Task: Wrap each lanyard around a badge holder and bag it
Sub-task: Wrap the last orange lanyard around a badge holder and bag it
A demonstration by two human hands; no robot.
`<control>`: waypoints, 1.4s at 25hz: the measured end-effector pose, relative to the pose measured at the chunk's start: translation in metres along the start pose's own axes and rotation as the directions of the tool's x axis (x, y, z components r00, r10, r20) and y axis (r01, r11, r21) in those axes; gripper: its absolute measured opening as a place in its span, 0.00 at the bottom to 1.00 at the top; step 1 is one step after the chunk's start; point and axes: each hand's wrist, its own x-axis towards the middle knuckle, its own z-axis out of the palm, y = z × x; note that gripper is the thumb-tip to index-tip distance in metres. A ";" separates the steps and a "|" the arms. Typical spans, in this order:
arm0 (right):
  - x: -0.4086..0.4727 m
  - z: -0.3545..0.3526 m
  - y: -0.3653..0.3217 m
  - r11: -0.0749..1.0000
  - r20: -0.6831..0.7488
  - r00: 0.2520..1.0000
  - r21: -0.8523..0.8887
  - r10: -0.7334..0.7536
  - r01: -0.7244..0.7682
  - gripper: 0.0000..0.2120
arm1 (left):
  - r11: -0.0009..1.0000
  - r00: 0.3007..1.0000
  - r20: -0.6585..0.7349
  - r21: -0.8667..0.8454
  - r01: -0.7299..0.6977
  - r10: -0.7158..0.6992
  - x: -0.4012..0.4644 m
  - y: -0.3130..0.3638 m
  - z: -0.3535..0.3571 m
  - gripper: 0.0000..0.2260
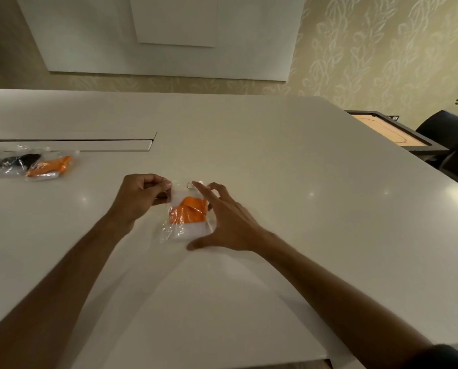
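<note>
Bag [187, 222] of thin slippery film, light and floppy, pinched at top corner by left hand [140, 198], right hand [222, 222] spread flat, steadying it on surface [275, 169].

Orange lanyard [187, 211], clear bag [177, 230], white table [275, 161]

A wide white table [275, 155] with a glossy top fills most of the view; a long narrow slot [68, 141] is cut into it near its far left edge. Beyond the table's far edge hangs a large white panel [169, 35] on a wall with pale leaf-patterned wallpaper [382, 49]. Past the table's right corner stands a dark-framed game board [393, 130] with a tan surface, and just beside it a black chair [446, 129]
</note>
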 end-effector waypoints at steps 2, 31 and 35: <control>0.019 0.016 -0.012 1.000 -0.026 1.000 0.012 -0.006 0.006 0.56 | 1.000 0.999 -0.027 -0.007 0.027 -0.028 0.005 -0.009 -0.025 0.03; 0.273 0.150 -0.077 0.989 -0.051 0.998 -0.146 -0.021 0.013 0.44 | 0.368 0.890 -0.431 0.859 0.356 0.145 0.098 -0.125 -0.328 0.47; 0.302 0.158 -0.071 0.985 -0.036 0.998 -0.169 -0.046 0.039 0.45 | 0.384 0.899 -0.437 0.826 0.413 -0.026 0.131 -0.134 -0.345 0.52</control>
